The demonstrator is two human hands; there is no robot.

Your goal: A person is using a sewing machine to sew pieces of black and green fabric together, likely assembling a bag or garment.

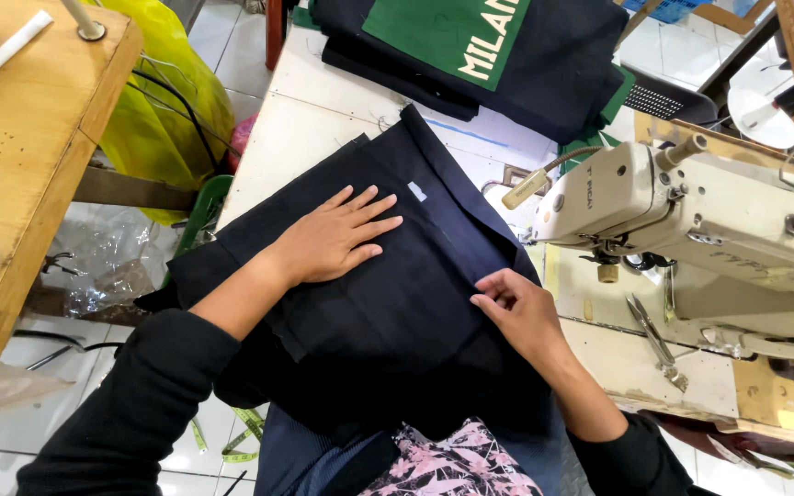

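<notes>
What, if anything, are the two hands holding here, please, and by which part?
The right hand pinches the dark fabric at a fold near its right edge. The left hand grips nothing; it lies flat, palm down, on the cloth's middle.

Right hand fingertips perhaps tucked under dark fabric fold; unclear.

White tiled floor, pale wooden table at left, cream worktable under bright even light.

Left hand flat on dark fabric; right hand seemingly pinches it (edge fold).
</notes>
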